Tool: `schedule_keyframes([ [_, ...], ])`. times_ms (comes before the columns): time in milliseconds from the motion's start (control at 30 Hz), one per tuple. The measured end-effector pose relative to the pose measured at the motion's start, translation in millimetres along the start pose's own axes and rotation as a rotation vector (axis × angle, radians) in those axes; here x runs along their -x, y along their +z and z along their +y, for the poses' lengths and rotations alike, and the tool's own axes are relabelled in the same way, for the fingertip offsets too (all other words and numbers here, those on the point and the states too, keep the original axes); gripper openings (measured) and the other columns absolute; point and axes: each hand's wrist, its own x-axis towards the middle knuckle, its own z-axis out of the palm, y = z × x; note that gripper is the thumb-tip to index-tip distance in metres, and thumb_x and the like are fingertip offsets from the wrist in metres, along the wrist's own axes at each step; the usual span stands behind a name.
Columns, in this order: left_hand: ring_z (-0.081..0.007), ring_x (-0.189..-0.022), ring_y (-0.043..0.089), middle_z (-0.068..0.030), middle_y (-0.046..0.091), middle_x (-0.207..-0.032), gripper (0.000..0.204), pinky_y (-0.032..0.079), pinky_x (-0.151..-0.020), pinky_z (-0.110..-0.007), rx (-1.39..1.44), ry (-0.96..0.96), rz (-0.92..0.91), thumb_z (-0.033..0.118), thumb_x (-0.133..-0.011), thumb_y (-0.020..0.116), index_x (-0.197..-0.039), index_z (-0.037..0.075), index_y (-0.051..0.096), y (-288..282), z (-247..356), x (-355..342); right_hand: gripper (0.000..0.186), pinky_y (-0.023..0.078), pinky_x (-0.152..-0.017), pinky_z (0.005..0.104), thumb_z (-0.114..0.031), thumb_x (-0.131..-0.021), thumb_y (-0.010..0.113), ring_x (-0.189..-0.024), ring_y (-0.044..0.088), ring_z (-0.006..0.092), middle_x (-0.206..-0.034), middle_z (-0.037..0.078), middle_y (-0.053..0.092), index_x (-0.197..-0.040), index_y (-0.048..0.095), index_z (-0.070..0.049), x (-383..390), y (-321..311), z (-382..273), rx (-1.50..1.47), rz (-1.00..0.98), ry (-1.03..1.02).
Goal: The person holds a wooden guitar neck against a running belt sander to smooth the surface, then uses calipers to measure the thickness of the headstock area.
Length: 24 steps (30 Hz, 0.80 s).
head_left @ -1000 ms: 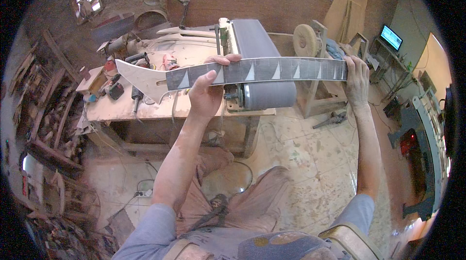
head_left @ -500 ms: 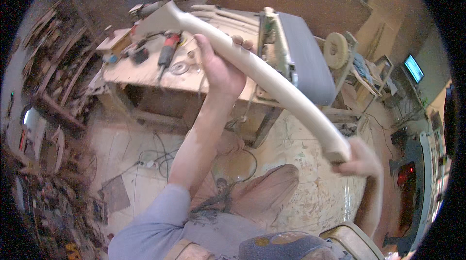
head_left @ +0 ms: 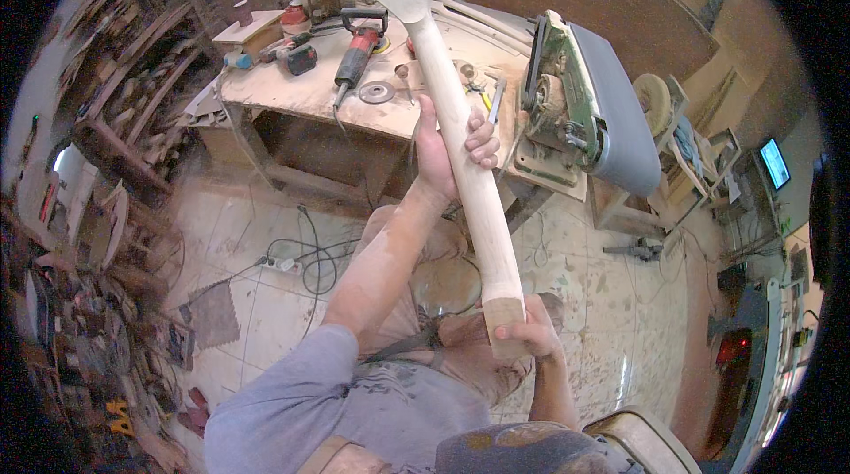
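Note:
A long, pale carved wooden shaft (head_left: 489, 222) stretches away from me, with a wide wedge-shaped head at its far end and a squared, slightly browner butt at the near end. Around the middle of the shaft my left hand (head_left: 440, 155) is wrapped, thumb on one side and fingertips on the other. My right hand (head_left: 533, 334) grips the squared butt low in front of my body, thumb on its upper face. Part of the right hand's fingers is hidden behind the wood. The shaft's far part passes over the workbench (head_left: 274, 95).
A red and black angle grinder (head_left: 357, 58), a metal disc (head_left: 376, 92) and a cordless drill (head_left: 297, 57) lie on the bench. At its right stands a belt sander (head_left: 613, 111), a round wheel (head_left: 653, 102) behind. A cable and power strip (head_left: 283, 266) lie on the floor.
The shaft has swung from a slant toward the lower right to nearly upright in view. My right hand has moved left with the butt. My left hand has shifted right and slightly down.

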Motion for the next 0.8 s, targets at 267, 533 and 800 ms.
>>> schedule_keyframes([
  [267,-0.0182,-0.053,0.05,-0.0038,0.051,-0.068,0.071,0.049,-0.05,-0.033,-0.325,0.189,0.417,0.075,-0.097,0.029,-0.104,0.009,0.055,19,-4,-2,0.042,0.053,-0.077,0.0332,-0.014,-0.07,0.079,-0.085,0.066,0.0156,-0.092,0.007,0.071,-0.107,0.068,0.002,-8,26,15,0.445,0.249,-0.231],
  [533,-0.0137,-0.043,0.043,0.0,0.044,-0.06,0.061,0.042,-0.04,-0.03,-0.552,0.225,0.544,0.07,-0.101,0.029,-0.091,0.013,0.05,15,7,-13,0.046,0.055,-0.08,0.0406,-0.016,-0.073,0.077,-0.09,0.07,0.0338,-0.098,0.021,0.07,-0.113,0.063,0.003,-10,61,18,0.759,0.47,-0.352],
  [800,-0.0136,-0.037,0.038,0.0003,0.04,-0.053,0.057,0.037,-0.035,-0.03,-0.426,0.115,0.472,0.067,-0.102,0.029,-0.084,0.016,0.047,14,10,-9,0.088,0.052,-0.096,0.0461,-0.026,-0.078,0.081,-0.115,0.061,0.0423,-0.127,0.027,0.059,-0.149,0.037,0.002,-18,80,28,0.85,0.408,-0.411],
])
